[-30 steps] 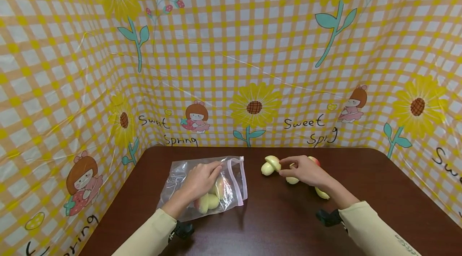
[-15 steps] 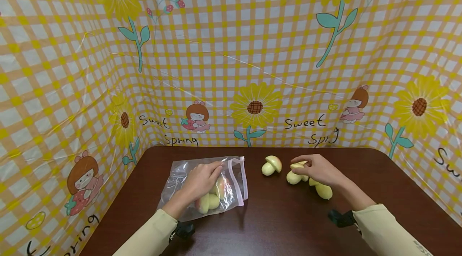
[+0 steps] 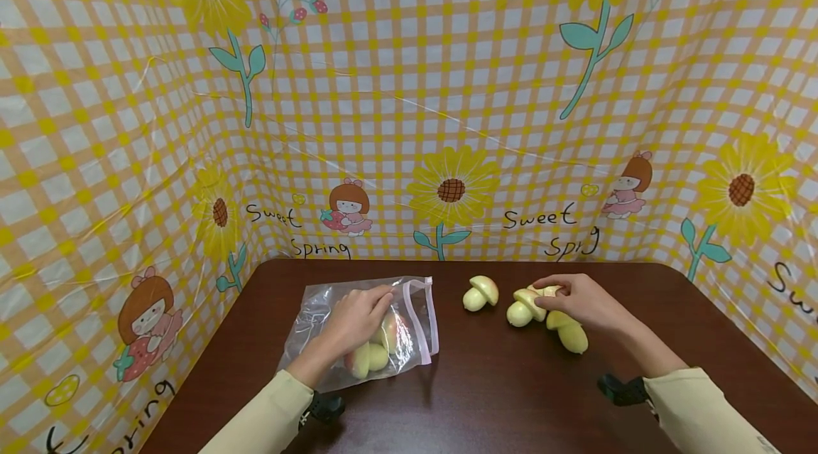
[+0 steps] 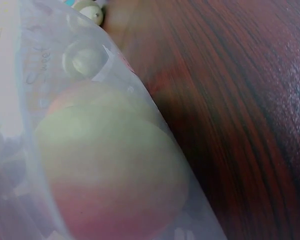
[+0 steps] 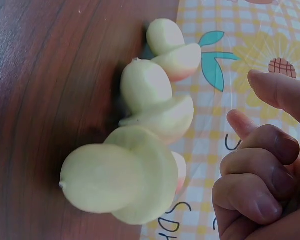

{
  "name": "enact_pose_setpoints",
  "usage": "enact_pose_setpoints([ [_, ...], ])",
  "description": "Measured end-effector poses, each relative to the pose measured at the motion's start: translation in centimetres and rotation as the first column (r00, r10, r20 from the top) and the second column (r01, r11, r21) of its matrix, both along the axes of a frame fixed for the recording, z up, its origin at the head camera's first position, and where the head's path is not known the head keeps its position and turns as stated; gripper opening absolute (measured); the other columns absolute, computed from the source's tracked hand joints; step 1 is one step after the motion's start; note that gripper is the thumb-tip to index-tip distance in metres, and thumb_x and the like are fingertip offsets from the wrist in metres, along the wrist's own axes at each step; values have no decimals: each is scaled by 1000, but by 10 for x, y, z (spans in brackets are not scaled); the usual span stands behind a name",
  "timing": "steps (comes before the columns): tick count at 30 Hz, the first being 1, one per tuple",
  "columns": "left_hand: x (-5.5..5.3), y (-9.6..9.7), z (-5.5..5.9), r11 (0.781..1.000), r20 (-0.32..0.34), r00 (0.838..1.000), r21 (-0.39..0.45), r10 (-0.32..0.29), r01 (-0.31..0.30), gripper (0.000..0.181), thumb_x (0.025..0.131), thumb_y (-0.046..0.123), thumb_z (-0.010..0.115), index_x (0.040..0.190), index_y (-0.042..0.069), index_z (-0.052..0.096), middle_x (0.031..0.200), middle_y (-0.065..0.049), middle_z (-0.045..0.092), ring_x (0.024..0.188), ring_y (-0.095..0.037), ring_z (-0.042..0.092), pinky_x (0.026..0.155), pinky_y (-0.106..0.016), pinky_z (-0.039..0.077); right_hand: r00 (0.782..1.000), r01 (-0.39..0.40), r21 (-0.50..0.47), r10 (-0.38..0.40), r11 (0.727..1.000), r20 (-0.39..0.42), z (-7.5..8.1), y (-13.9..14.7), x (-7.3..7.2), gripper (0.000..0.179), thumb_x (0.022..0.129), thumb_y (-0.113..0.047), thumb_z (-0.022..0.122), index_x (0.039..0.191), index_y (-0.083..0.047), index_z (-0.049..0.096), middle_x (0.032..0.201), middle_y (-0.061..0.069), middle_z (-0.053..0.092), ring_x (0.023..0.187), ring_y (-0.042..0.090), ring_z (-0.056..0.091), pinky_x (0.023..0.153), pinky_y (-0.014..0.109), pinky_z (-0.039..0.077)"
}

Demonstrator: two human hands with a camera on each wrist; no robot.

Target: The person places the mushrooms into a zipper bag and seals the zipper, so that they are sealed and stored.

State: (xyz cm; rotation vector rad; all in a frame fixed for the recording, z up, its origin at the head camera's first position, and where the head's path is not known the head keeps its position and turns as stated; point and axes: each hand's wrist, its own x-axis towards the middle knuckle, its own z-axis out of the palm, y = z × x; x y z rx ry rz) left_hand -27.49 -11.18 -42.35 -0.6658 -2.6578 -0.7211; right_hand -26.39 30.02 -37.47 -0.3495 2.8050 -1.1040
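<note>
My left hand (image 3: pixel 355 322) lies over a clear zip bag (image 3: pixel 313 305) on the left of the table, thumb and index finger pinching its upper film near the mouth. Inside the bag are toy mushrooms (image 3: pixel 375 357) with cream stems and reddish caps. In the left wrist view one large mushroom (image 4: pixel 110 160) shows through the film; the fingers are out of that view. My right hand (image 3: pixel 578 298) hovers at a group of loose mushrooms (image 3: pixel 519 313). Its thumb and index finger are apart with nothing between them, the other fingers loosely curled, as the right wrist view shows.
A single mushroom (image 3: pixel 475 298) sits left of the group, and another mushroom (image 3: pixel 573 338) lies nearest me on the right. The bag's pink-edged mouth (image 3: pixel 427 333) faces right. A checked cloth (image 3: pixel 396 120) encloses the back and sides of the dark table (image 3: pixel 486 390).
My right hand has drawn back to the right from the leftmost mushroom, over the group. The near-right mushroom has shifted and turned. The left hand and bag have stayed put.
</note>
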Motion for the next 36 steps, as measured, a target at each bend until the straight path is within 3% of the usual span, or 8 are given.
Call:
enact_pose_setpoints([
  [5,0,0,1,1000,3,1000,6,-2,2,31,106,31,49,124,20,71,110,-2,75,94,-21,71,80,-48,55,1000,11,12,-11,1000,-22,-1,6,2,52,97,-33,67,135,1,60,93,11,62,61,9,42,55,27,39],
  [9,1,0,2,1000,2,1000,8,-2,2,30,106,31,49,123,20,72,108,-2,75,90,-19,70,78,-48,55,999,21,16,-21,1000,-27,-2,11,4,56,97,-35,67,137,4,58,123,19,62,72,10,45,60,28,40],
  [11,1,0,2,1000,2,1000,7,-1,1,30,106,31,49,123,20,72,105,-1,75,86,-18,68,77,-46,55,999,33,8,-33,999,-23,-2,14,4,58,96,-36,68,137,4,58,123,18,63,65,9,40,57,28,38],
  [15,1,0,3,1000,2,1000,4,0,0,29,106,31,50,122,20,72,100,-1,74,80,-16,65,74,-45,54,998,53,5,-53,999,-19,-3,19,6,60,95,-39,69,136,4,58,105,13,64,57,9,35,53,28,36],
  [22,1,0,3,1000,2,1000,4,-1,1,29,106,31,49,122,20,72,104,-1,75,85,-17,68,75,-46,55,996,81,40,-79,996,-36,-5,28,11,59,94,-43,69,136,-1,61,85,4,52,68,12,41,58,28,37],
  [27,2,-1,4,1000,6,1000,10,-2,2,30,106,31,49,123,20,72,107,-2,75,89,-19,70,77,-47,55,996,83,56,-82,995,-21,-7,35,13,58,95,-43,68,136,-2,60,85,5,54,73,15,45,59,29,38],
  [33,2,-1,2,1000,14,1000,20,-5,5,32,106,31,49,126,17,71,111,-4,75,96,-25,72,80,-51,55,997,74,83,-71,994,-39,-9,42,16,56,96,-42,66,135,-2,61,106,13,62,101,29,54,68,32,40],
  [36,2,0,3,1000,15,1000,16,-4,4,32,106,32,49,126,19,71,112,-3,75,96,-23,71,80,-50,55,996,77,85,-74,993,-42,-11,44,16,55,96,-42,67,135,-3,62,98,15,61,100,32,57,65,32,41],
])
